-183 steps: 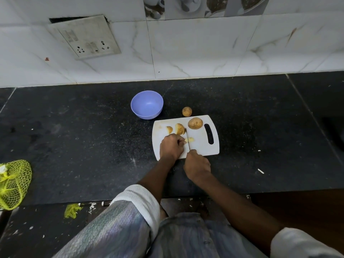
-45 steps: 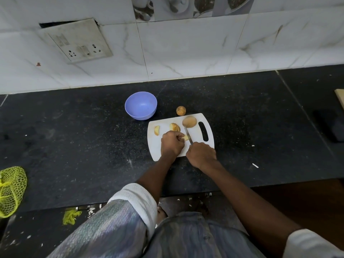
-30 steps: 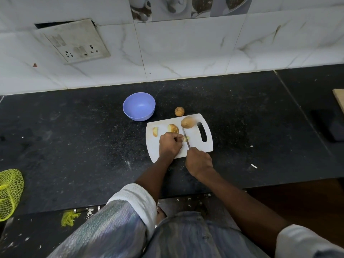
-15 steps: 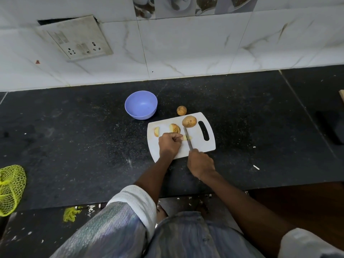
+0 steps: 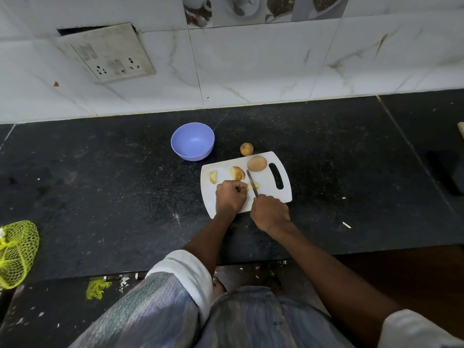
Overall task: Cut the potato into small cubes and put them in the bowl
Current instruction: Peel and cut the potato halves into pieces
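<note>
From the head view we look down on a white cutting board (image 5: 266, 197) lying on the black table (image 5: 100, 187), its handle slot toward the right. Our right hand (image 5: 270, 213) has its grip clenched round the handle of a knife (image 5: 252, 183), whose blade runs away from us and slightly left, long axis nearly along the board's short side. The blade lies across a pale potato piece (image 5: 253, 187) near the board's middle, and our left hand (image 5: 229, 197) has curled fingers pressing down at that piece's left end; we cannot tell how much of it the fingers cover. Beyond the left hand sits a cut potato chunk (image 5: 237, 173), skin to the right, and a smaller wedge (image 5: 213, 177) lies near the board's left edge. A whole potato (image 5: 256, 163) rests at the far side of the board just beside the slot, its long axis running left to right. A small round potato (image 5: 246, 149) sits on the table just beyond the board. The blue bowl (image 5: 192, 141) stands upright on the table, far-left of the board, with nothing visible inside. A yellow net bag (image 5: 15, 252) lies at the left edge.
</note>
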